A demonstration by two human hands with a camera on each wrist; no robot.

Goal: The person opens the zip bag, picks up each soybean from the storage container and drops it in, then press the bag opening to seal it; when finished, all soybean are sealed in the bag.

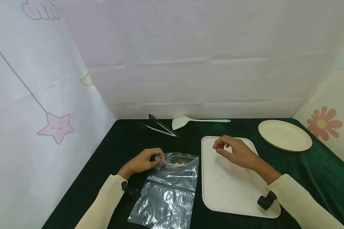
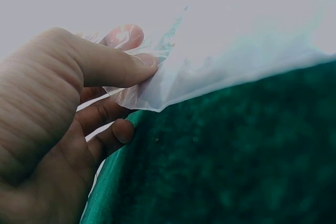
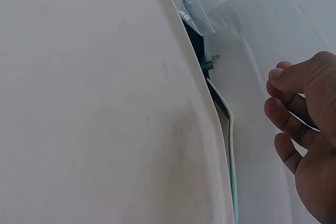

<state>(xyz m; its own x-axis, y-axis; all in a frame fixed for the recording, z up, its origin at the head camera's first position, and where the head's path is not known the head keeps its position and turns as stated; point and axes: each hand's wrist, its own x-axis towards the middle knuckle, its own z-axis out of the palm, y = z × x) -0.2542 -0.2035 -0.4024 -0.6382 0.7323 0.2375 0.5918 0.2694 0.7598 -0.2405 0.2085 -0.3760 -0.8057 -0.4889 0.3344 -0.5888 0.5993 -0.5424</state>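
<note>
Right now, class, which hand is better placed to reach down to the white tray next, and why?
Likely the right hand: it is over the white tray, holding nothing visible, while the left hand pinches the clear bag by its open top.

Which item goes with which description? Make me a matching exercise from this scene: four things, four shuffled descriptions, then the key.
Things
1. left hand
2. bag
3. spatula
4. plate

Descriptions
A. mint-green handle, lying flat
B. pale and round-edged, near the back right corner of the green cloth
C. thumb and finger pinching thin, clear plastic
D. see-through, with small yellowish grains showing near its opening

Right pairs
1-C, 2-D, 3-A, 4-B
</note>
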